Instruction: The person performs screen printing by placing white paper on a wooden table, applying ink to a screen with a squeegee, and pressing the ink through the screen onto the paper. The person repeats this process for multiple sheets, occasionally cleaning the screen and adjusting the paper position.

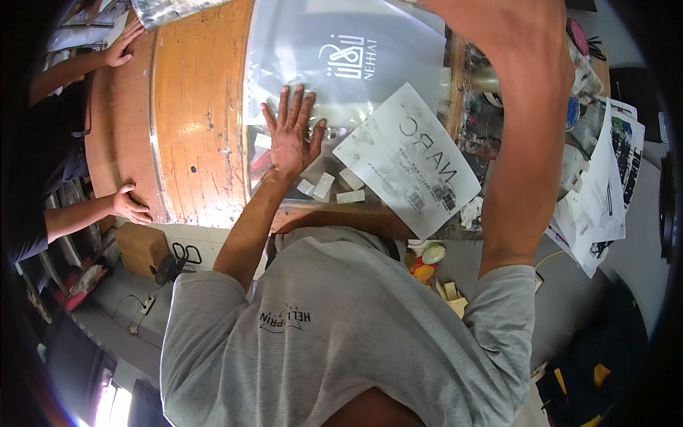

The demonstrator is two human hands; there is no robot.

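Note:
My left hand point(288, 135) lies palm down with its fingers spread. It presses on the lower edge of a translucent plastic sheet or bag point(299, 43) that has a white printed emblem. Beside that hand, toward me, several small white blocks point(324, 186) lie on the table's near side. A white paper with dark print and smudges point(409, 160) lies at an angle to the right, overlapping the plastic's corner. My right arm reaches forward, bends at the elbow and leaves the picture at the top, so my right hand is out of sight.
A wooden tabletop point(196, 107) stretches left, where another person's two hands point(131, 206) rest on its edge. Loose printed papers point(594, 192) hang at the right, near tape rolls and clutter. A cardboard box point(141, 249) and cables are on the floor at the left.

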